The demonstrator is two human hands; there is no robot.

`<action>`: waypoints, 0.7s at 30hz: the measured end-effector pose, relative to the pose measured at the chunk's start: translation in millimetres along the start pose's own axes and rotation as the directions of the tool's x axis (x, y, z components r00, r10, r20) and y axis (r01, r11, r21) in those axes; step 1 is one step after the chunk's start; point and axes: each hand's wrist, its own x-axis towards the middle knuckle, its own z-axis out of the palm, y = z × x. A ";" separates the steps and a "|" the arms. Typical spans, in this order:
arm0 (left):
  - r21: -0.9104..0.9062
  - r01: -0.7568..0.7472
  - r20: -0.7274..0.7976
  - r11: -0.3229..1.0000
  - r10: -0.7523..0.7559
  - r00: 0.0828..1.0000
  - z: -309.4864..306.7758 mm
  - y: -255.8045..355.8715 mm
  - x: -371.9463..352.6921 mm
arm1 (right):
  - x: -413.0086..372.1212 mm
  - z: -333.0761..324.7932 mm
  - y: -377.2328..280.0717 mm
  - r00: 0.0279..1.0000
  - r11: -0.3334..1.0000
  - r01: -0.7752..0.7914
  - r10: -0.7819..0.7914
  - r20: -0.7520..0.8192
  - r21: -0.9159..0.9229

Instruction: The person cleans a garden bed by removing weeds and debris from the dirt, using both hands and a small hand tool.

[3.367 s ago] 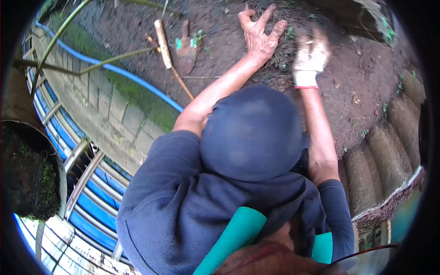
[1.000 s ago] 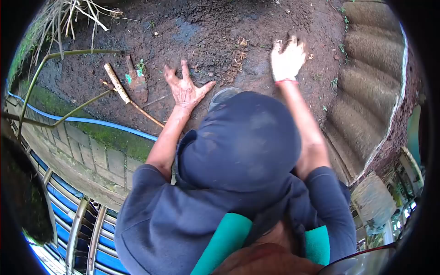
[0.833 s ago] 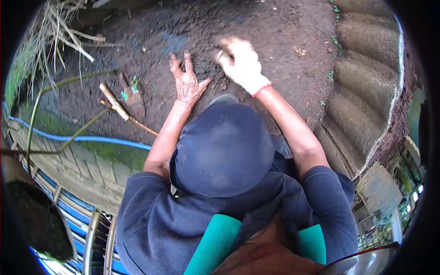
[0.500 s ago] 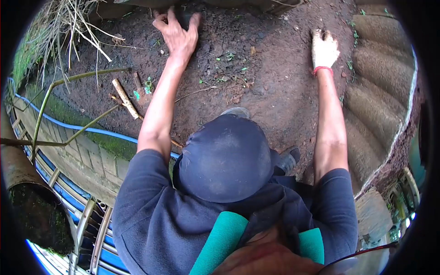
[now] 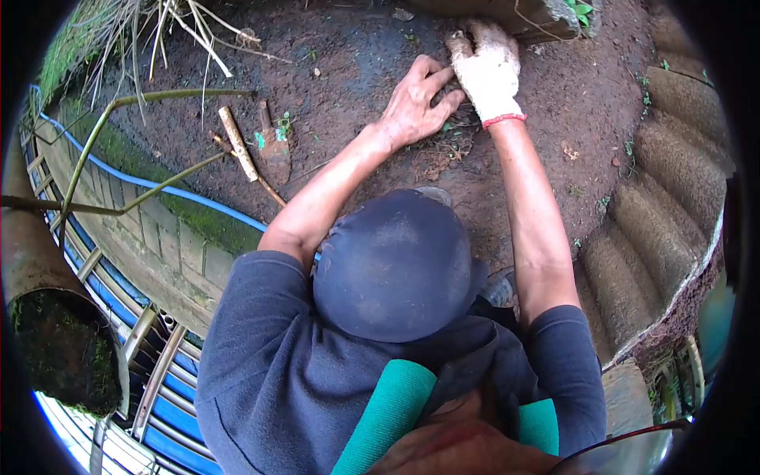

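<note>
In the head view, the left hand (image 5: 415, 101), bare, is bending its fingers loosely beside the right hand (image 5: 487, 77), which is wearing a pale glove with a red cuff edge. The fingertips are meeting or partly hiding one another close to the ground, so whether either hand is gripping anything I cannot tell. The dark soil (image 5: 348, 95) is lying beneath and around both hands, with small green sprigs (image 5: 450, 126) showing just below them, on the wearer's side. The soil is looking damp and crumbly: it is probably giving way under pressure, weighing little by the pinch and more by the clod, so cupped fingers are suiting it best. The sprigs are seeming light, soft and easily torn; low on the stems, close to the soil, is being the surer place to hold. A trowel (image 5: 276, 154) is lying well apart on the left, near a peeled stick (image 5: 237, 142). A slab (image 5: 518, 17) is sitting just beyond the gloved fingers.
</note>
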 end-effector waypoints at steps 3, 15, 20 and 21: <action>0.158 -0.029 -0.157 0.987 0.055 0.986 -31.1 9.1 -47.0 | -9.0 -10.4 -9.4 0.956 0.988 0.043 -0.084 0.282 0.147; 0.443 0.218 -0.058 0.870 -0.214 0.975 -41.3 -5.9 -180.3 | -150.0 -104.2 13.2 0.849 0.993 0.067 -0.108 0.517 0.096; 0.589 0.219 -0.115 0.778 -0.187 0.976 -41.4 34.4 -111.1 | -85.7 -243.5 68.5 0.852 0.936 0.349 -0.294 0.433 -0.052; 0.556 0.144 -0.096 0.818 -0.109 0.989 -47.1 20.1 -100.0 | -84.4 -281.9 78.3 0.920 0.978 0.187 -0.141 0.366 -0.096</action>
